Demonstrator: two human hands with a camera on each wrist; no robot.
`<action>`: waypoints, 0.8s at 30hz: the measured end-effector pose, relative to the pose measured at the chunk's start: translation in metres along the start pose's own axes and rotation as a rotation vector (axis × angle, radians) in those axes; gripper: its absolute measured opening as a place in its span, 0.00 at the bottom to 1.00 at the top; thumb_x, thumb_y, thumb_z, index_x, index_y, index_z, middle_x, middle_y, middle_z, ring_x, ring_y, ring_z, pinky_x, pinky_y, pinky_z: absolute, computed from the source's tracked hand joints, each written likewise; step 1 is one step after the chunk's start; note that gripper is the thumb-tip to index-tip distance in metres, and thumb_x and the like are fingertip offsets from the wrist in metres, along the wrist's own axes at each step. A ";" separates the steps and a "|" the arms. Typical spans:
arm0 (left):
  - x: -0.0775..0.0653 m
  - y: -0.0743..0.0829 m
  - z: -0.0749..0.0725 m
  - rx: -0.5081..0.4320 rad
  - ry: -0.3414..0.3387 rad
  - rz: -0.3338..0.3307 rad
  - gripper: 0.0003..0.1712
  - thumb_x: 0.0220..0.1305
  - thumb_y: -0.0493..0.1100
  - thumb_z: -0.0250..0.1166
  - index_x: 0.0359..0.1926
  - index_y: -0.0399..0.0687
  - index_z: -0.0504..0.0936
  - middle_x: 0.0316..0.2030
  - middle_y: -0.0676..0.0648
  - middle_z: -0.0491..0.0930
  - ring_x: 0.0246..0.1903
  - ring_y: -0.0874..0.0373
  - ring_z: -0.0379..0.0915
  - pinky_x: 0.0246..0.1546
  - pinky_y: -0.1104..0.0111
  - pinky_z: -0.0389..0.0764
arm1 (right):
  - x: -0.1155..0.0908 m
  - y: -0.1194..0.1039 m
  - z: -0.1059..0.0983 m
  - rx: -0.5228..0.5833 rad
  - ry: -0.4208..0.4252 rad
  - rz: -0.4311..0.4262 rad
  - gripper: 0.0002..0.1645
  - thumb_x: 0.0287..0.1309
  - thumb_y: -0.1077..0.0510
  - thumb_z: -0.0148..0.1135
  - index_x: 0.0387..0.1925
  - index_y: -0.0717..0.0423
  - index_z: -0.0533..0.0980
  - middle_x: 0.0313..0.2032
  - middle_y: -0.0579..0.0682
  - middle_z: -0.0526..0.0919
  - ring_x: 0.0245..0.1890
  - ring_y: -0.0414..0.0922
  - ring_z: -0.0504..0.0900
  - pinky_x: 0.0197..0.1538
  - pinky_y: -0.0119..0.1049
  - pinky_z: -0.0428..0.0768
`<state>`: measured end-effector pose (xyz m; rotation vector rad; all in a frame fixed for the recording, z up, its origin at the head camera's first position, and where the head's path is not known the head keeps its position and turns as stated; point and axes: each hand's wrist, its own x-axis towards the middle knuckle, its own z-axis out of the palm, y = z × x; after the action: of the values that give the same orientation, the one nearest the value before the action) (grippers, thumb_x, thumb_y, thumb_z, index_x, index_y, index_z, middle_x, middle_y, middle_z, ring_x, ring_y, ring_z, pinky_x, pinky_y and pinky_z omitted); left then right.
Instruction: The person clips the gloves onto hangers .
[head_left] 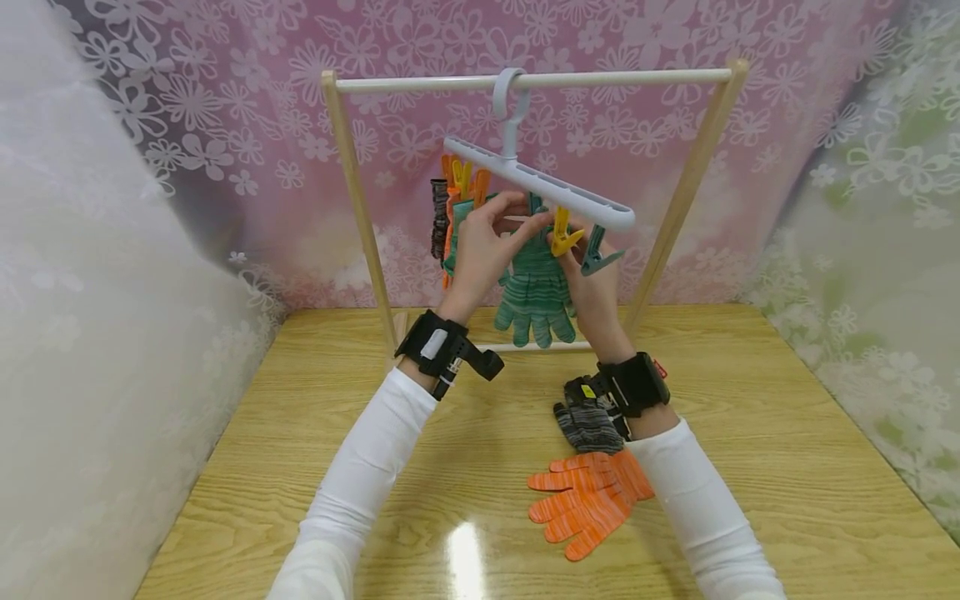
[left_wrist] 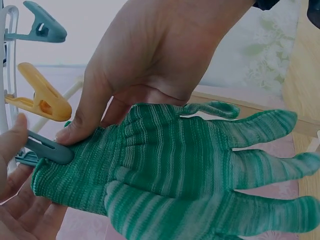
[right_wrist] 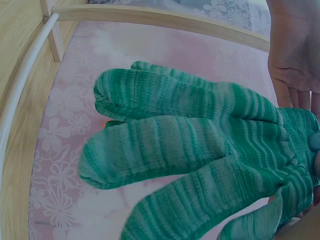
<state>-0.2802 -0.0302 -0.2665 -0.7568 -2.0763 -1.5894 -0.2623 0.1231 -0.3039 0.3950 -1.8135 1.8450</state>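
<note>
A green striped knit glove (head_left: pixel 536 287) hangs fingers down below a light grey clip hanger (head_left: pixel 547 185). My left hand (head_left: pixel 483 246) pinches a dark teal clip (left_wrist: pixel 50 148), whose jaws sit over the glove's cuff. My right hand (head_left: pixel 596 292) pinches the same cuff, the thumb on its front beside the clip and the fingers behind. In the right wrist view the glove (right_wrist: pixel 200 145) fills the middle, and the right hand is mostly out of frame. A yellow clip (head_left: pixel 564 233) and another teal clip (head_left: pixel 597 252) hang to the right, holding nothing.
The hanger hooks over the white rod of a wooden rack (head_left: pixel 351 175). Orange and yellow clips (head_left: pixel 461 175) hold black-grey, orange and green gloves at its far left. On the wooden table (head_left: pixel 337 467) lie an orange glove (head_left: pixel 588 500) and a black-grey glove (head_left: pixel 588 427), under my right forearm.
</note>
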 end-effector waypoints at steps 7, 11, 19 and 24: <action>-0.007 -0.002 0.001 0.070 -0.015 0.010 0.30 0.65 0.44 0.73 0.65 0.41 0.77 0.52 0.42 0.84 0.51 0.53 0.81 0.51 0.70 0.79 | -0.008 0.006 -0.005 -0.013 -0.047 0.053 0.30 0.70 0.63 0.62 0.69 0.65 0.67 0.63 0.65 0.77 0.64 0.57 0.77 0.67 0.41 0.75; -0.010 -0.005 0.002 0.072 -0.016 0.037 0.29 0.65 0.42 0.72 0.64 0.41 0.77 0.51 0.42 0.85 0.51 0.51 0.80 0.50 0.68 0.79 | -0.013 0.010 -0.007 -0.004 -0.077 0.007 0.35 0.68 0.66 0.62 0.72 0.64 0.62 0.64 0.66 0.75 0.65 0.57 0.75 0.66 0.40 0.76; -0.022 -0.009 -0.002 0.018 0.013 0.047 0.28 0.65 0.41 0.72 0.64 0.43 0.77 0.55 0.42 0.83 0.50 0.52 0.80 0.52 0.62 0.82 | -0.018 0.014 -0.009 -0.070 -0.113 -0.024 0.23 0.69 0.64 0.62 0.62 0.68 0.72 0.52 0.47 0.81 0.61 0.42 0.78 0.65 0.36 0.74; -0.028 -0.008 -0.007 -0.064 0.102 0.079 0.25 0.66 0.39 0.71 0.62 0.42 0.78 0.54 0.41 0.83 0.49 0.52 0.81 0.51 0.60 0.84 | -0.020 0.016 -0.010 -0.053 -0.119 -0.047 0.15 0.71 0.64 0.60 0.55 0.69 0.77 0.44 0.37 0.81 0.50 0.35 0.79 0.55 0.31 0.75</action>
<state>-0.2641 -0.0432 -0.2879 -0.7542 -1.9087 -1.6236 -0.2531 0.1305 -0.3284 0.5334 -1.9098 1.7715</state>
